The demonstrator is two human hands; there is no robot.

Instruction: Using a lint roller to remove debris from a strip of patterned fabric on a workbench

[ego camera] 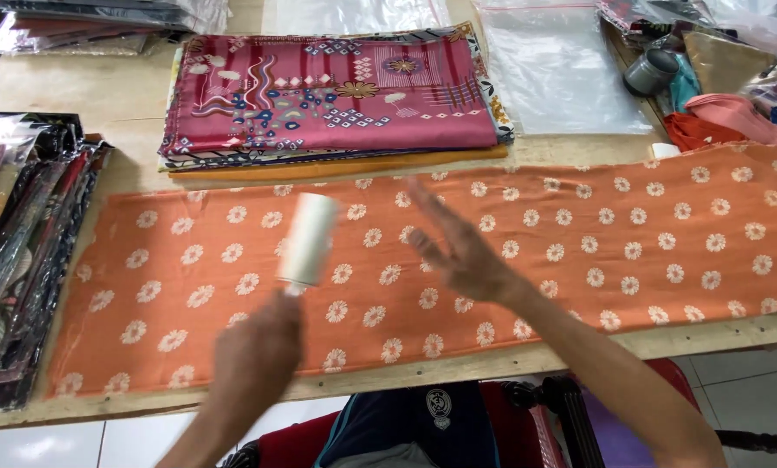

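Orange cloth [579, 251] printed with white daisies lies flat across the middle of the frame. We grip a white lint roller [308, 240] in our left hand [254, 360], fingers closed round its handle, at centre-left. Our right hand [458, 251] rests open, fingers spread, on the cloth. Rolling appears under way; the next pass likely calls for steady tension.
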